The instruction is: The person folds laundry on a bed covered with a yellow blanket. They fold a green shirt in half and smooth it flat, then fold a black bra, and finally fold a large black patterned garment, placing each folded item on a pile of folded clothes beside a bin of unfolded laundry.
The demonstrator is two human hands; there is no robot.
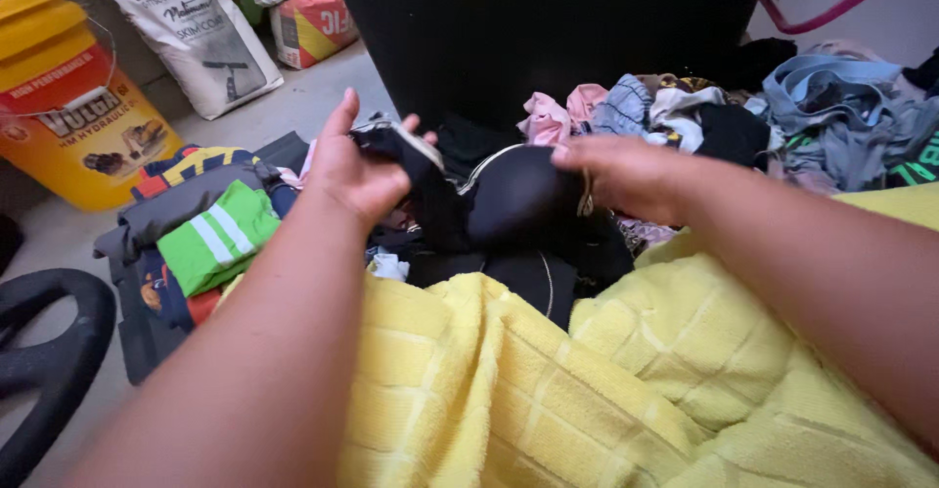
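- Left hand [354, 170], grip pinched on the strap end of a black bra [509, 204], pulling it taut at 10 o'clock.
- Right hand [626, 175], grip clamped on the cup's far edge at 2 o'clock, spreading it flat.
- Yellow towel [606, 380] lies below at 6 o'clock; clothes pile [743, 116] beyond.

A storage or utility corner of a home: a bare concrete floor [293, 107] carries a yellow plastic bucket [68, 107] and sacks of building material [186, 28] along the wall, while heaps of mixed clothing [802, 116] and a yellow towel [626, 390] crowd the foreground.
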